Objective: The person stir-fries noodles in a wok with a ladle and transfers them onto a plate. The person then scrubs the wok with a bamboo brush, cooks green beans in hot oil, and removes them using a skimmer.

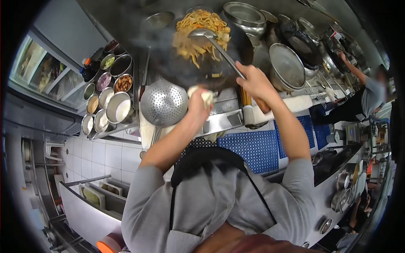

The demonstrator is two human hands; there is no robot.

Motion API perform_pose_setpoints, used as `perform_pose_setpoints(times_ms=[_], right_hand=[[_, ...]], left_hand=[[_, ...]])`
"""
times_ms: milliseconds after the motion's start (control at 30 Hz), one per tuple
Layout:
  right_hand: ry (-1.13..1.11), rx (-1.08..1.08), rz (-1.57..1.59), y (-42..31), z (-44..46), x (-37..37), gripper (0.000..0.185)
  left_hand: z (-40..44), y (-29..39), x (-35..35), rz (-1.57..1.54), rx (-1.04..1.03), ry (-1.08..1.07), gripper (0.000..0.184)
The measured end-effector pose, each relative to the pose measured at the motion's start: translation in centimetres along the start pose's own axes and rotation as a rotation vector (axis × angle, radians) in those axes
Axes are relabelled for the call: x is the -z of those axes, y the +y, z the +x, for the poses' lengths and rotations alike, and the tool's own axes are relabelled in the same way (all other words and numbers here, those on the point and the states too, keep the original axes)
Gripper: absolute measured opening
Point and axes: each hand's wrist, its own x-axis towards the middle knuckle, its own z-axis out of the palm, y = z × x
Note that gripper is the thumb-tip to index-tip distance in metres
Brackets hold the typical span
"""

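Note:
Noodles [203,25] lie heaped in a large dark wok [168,63], with steam around them. My right hand [258,84] is wrapped round the long handle of a metal ladle [202,33], whose bowl is over the noodles. At the wok's near edge, my left hand [200,105] is closed on a pale cloth [205,96]. A perforated metal strainer [164,103] rests just left of that hand. A bamboo brush [247,110] stands below my right hand.
Metal containers of ingredients [119,107] stand at the left. Lidded pots [287,65] line the stove to the right. Another person [371,95] reaches toward the stove at the far right. Blue perforated mats [251,147] cover part of the floor.

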Motion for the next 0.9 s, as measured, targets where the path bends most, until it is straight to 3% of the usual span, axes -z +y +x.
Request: perform_pose_setpoints(times_ms=[167, 300, 400, 567, 700, 767, 900], right_hand=[[0.043, -0.222, 0.400, -1.9, -4.6, 0.5, 0.057], [0.333, 0.047, 0.490, 3.6, -4.0, -10.1, 0.064], [0.344, -0.017, 0.505, 4.3, -5.4, -14.9, 0.068], [0.155, -0.250, 0.635, 4.9, -8.4, -15.8, 0.068], [0.106, -0.267, 0.495, 7.0, -9.3, -14.9, 0.066], [0.083, -0.213, 0.317, 5.4, -7.9, -11.1, 0.065], [0.012, -0.155, 0.053, 3.8, -3.3, -6.2, 0.064]], left_hand=[[0.2, 4.7, -3.8, -0.056, -0.026, 0.035, 0.009], [8.8, 5.1, -2.6, -0.060, -0.033, 0.062, 0.011], [11.1, 4.8, -1.7, -0.022, -0.018, 0.076, 0.012], [11.8, 5.2, -1.5, 0.111, 0.007, 0.101, 0.015], [12.7, 5.0, -0.1, 0.142, 0.081, -0.005, 0.018], [11.9, 5.4, 0.6, 0.136, 0.123, -0.084, 0.020], [3.3, 2.5, 3.0, 0.143, 0.257, -0.335, 0.028]])
